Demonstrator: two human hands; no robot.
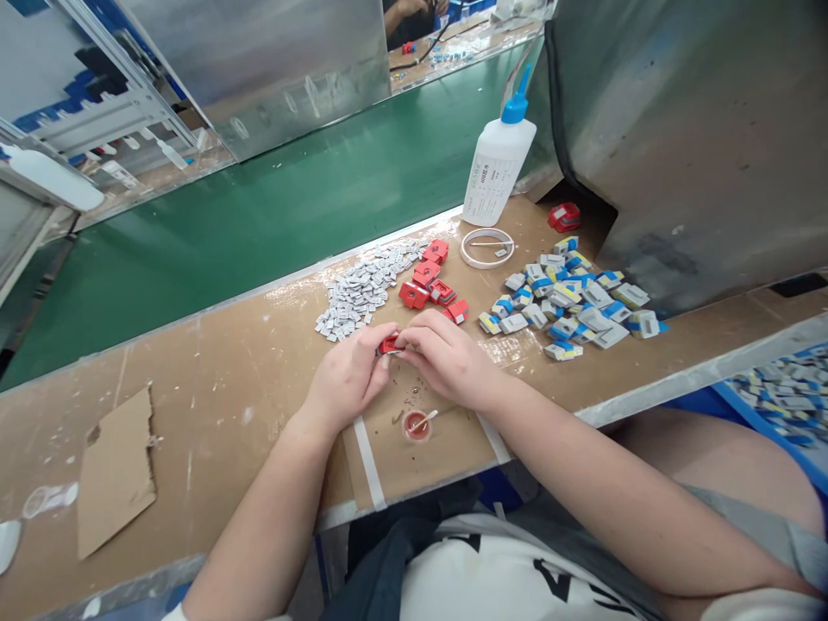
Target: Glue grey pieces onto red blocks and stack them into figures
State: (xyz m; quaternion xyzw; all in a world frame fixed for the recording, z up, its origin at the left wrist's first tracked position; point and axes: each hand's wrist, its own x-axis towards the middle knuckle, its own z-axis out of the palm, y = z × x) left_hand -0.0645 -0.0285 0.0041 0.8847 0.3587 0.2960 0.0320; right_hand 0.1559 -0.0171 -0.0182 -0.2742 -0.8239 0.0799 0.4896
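Note:
Between the fingertips of both hands is a small red plastic part [390,345], partly covered by fingers. My left hand [349,373] pinches it from the left. From the right, my right hand [446,355] has its thumb and fingers closed at the part's edge; whether a smaller piece is in them I cannot tell. Just beyond the hands lie several red plastic parts [425,274] and a heap of small grey-white pieces [368,285]. Nearer my body, a small round cup [417,425] of reddish content has a white stick [423,421] resting in it.
A white bottle with a blue nozzle [498,164] stands behind a roll of tape [488,248]. Right of it are many blue, yellow and white parts [582,297]. A torn cardboard piece [120,474] lies left. Beyond the table runs a green belt [291,181]; a person's hand [410,9] shows behind.

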